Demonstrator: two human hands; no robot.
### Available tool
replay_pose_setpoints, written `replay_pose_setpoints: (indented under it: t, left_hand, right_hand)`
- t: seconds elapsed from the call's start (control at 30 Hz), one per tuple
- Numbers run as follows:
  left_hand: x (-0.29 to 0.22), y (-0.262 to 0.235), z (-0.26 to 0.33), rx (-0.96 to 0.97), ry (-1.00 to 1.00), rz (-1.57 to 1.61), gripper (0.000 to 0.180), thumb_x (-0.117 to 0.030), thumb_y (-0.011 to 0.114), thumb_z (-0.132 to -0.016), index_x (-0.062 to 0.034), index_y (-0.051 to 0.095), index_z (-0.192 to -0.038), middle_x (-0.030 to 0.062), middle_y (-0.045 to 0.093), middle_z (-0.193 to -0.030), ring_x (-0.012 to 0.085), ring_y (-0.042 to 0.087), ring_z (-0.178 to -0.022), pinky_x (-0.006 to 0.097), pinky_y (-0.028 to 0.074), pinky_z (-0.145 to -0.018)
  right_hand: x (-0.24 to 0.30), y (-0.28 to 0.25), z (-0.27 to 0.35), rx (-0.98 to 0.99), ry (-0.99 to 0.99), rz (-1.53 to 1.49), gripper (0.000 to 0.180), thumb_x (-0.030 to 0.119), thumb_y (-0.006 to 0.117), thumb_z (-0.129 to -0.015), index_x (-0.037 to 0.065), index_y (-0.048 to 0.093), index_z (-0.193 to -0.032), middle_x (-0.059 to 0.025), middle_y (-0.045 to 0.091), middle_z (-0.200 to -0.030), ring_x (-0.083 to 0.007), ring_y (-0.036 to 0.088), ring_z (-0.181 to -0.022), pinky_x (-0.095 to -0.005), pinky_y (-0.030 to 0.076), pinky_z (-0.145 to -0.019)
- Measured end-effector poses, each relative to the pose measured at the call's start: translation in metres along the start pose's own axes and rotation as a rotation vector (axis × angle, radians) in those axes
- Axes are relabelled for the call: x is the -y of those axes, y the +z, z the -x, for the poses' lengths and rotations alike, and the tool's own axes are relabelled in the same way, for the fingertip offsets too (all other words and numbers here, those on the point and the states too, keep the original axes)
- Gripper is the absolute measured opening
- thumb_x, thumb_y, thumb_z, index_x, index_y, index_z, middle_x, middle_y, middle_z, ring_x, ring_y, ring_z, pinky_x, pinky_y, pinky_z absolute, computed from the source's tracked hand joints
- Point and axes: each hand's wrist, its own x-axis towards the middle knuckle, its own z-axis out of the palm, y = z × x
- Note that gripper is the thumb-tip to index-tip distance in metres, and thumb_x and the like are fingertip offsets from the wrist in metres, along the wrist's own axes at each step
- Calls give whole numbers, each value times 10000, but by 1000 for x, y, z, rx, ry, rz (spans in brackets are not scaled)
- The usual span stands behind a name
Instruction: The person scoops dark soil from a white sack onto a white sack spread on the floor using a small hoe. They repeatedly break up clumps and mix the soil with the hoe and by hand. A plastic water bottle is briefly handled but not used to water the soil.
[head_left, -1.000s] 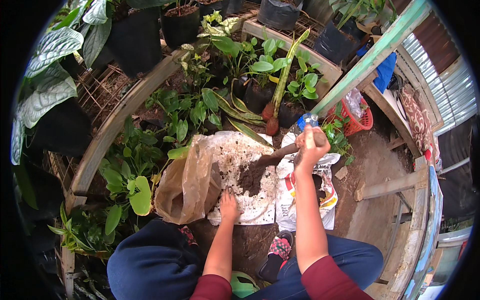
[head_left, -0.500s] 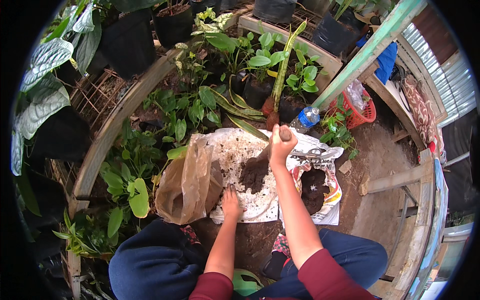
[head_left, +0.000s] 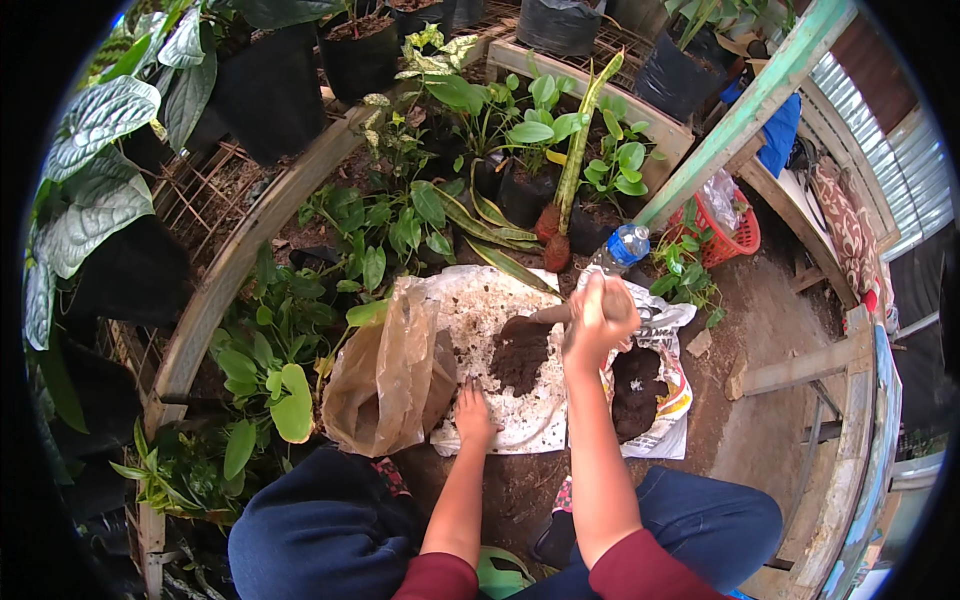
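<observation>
My right hand (head_left: 597,328) is closed around the thick handle of a trowel (head_left: 548,315). The trowel's working end meets a small heap of dark soil (head_left: 522,365), which partly hides it. The heap lies on a flattened white sack (head_left: 465,290) speckled with dirt. My left hand (head_left: 474,414) rests flat on the sack's near edge, fingers stretched out, left of the heap. Close by on the left stands an open, cloudy brownish plastic bag (head_left: 385,385). On the right, a printed white bag (head_left: 668,440) lies torn open with dark soil (head_left: 634,385) inside.
A plastic bottle with a blue label (head_left: 627,246) stands beyond my right hand. Snake plants with reddish root balls (head_left: 553,238) lie behind the sack. Potted plants (head_left: 535,130) and a wooden frame (head_left: 215,270) surround the left and back. A red basket (head_left: 728,238) sits by a green post (head_left: 745,115).
My right hand has shifted right and slightly nearer, tilting the trowel so its shaft now shows across the heap. My left hand stays on the sack. The whole view has shifted slightly.
</observation>
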Motion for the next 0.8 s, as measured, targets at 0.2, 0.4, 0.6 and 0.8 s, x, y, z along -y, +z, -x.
replay_pose_setpoints:
  t: [0.2,0.4,0.6,0.8]
  left_hand:
    - [-12,7,-10,-55,49,28,1166,-334,901,-455,-62,277,-1402,91,223,-1507,305,276,-1353,419,311,-1078]
    - [2,15,-3,-65,33,25,1208,-329,907,-434,-61,254,-1415,93,216,-1508,313,283,-1348,425,330,-1067]
    - [1,7,-1,-24,5,-8,1175,-374,893,-465,-37,266,-1400,107,231,-1500,292,255,-1366,388,268,-1115]
    - [-30,3,-11,0,45,9,1173,-361,893,-471,-60,260,-1412,93,234,-1501,279,256,-1368,384,264,-1118]
  right_hand:
    - [-51,-12,-17,2,69,252,231,31,615,-842,3,513,-636,37,443,-568,-49,385,-546,-248,304,-492]
    - [-2,-3,21,-27,36,112,205,-1,596,-856,15,527,-663,25,482,-561,-50,442,-526,-219,334,-486]
    - [0,-17,15,2,164,65,174,15,609,-855,14,561,-687,2,513,-571,-63,464,-500,-204,352,-467]
    - [-76,-67,-15,78,3,298,149,70,676,-845,30,536,-811,-15,495,-552,-82,435,-423,-236,337,-402]
